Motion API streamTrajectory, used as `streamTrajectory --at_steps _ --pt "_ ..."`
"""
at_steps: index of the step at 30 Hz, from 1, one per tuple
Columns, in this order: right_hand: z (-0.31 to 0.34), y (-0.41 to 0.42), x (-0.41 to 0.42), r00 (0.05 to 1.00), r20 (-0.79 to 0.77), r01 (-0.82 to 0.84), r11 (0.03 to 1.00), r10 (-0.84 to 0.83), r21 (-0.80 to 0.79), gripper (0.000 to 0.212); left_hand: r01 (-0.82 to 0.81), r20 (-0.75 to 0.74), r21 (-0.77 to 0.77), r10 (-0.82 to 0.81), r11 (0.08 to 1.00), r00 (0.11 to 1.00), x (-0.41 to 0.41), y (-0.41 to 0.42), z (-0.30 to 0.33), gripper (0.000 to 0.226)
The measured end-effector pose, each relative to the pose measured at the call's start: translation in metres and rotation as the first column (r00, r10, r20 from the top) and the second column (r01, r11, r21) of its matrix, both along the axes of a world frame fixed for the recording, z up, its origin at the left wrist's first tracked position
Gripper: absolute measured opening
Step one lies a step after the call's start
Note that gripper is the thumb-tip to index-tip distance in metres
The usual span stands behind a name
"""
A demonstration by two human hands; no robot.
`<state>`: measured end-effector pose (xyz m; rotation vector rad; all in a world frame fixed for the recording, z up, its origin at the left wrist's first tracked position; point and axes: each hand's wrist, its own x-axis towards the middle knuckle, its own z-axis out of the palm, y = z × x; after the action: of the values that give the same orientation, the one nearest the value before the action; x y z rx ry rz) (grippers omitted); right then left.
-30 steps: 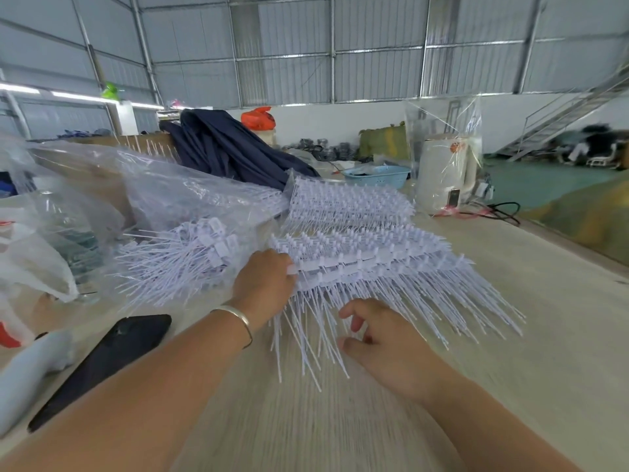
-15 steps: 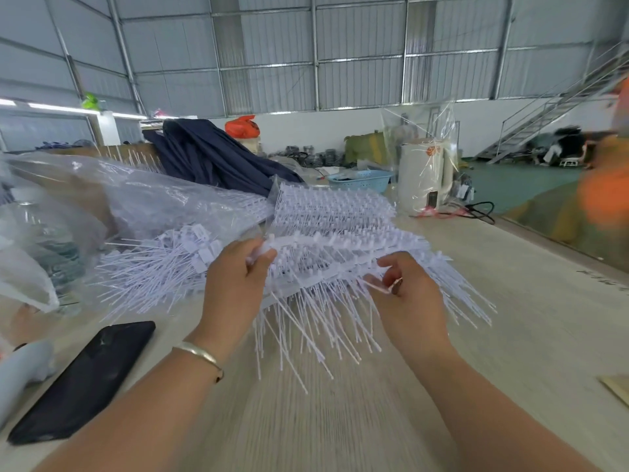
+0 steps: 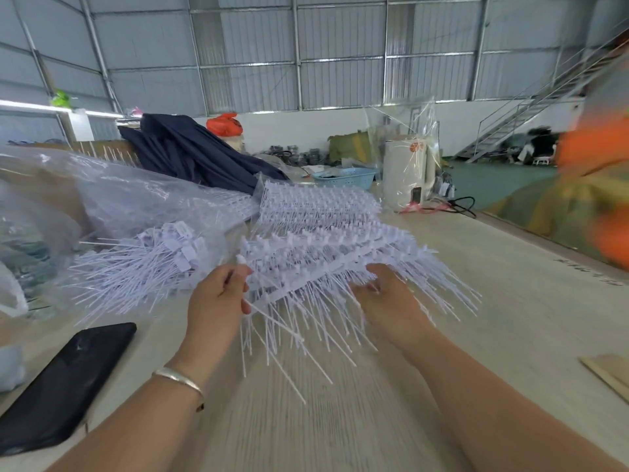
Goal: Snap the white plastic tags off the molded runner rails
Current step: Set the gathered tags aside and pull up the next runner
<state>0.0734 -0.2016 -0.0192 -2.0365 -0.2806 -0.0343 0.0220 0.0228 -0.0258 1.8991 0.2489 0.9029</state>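
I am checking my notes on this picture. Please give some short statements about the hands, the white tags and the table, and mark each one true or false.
1. Both hands hold the stack of runner rails. True: the left hand grips its left end, the right hand its right part.
2. The black phone lies right of the right hand. False: it lies on the table at the left.
3. A bracelet is on the left wrist. True.
4. The loose tags are piled right of the rails. False: they lie at the left.

right hand (image 3: pixel 388 301) fingertips hidden among tags (image 3: pixel 326 253), orange blur (image 3: pixel 606 185) perhaps a person
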Motion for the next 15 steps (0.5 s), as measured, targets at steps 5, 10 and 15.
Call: streamTrajectory --at_steps 5,10,15 --pt "0.004 -0.005 0.004 1.0 0.017 -0.02 0.946 0.016 0.322 0.032 -0.011 0.019 0.212 0.007 0.977 1.0 -0.004 -0.004 0.0 0.023" --pt "0.011 -0.01 0.003 0.986 -0.053 -0.098 0.804 0.16 0.586 0.026 -0.012 0.084 0.409 -0.025 0.912 0.996 -0.008 -0.01 0.003 0.029" --pt "0.02 -0.018 0.005 0.988 0.044 -0.143 0.759 0.15 0.635 0.026 -0.033 0.153 0.484 -0.048 0.874 0.987 -0.016 -0.011 0.009 0.024"
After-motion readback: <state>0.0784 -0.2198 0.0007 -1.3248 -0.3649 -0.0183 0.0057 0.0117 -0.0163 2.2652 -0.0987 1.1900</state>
